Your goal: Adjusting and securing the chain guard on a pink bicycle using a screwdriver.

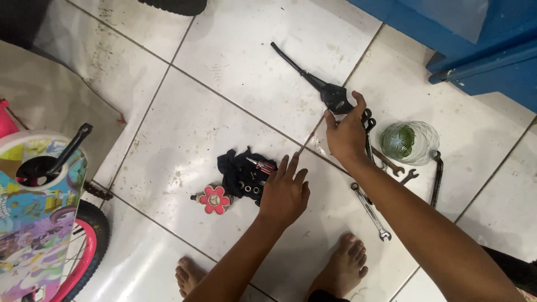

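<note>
At the centre of the frame the right hand (347,134) closes its fingers on the black kickstand (324,89) lying on the tiled floor (235,50), while the left hand (284,190) rests open and flat beside the black cloth (238,170) with small nuts, so a firm lift seems needed.

Soft, even light falls on the white floor tiles (235,50); shadows are faint, glare mild, and the picture is slightly blurred throughout.
</note>
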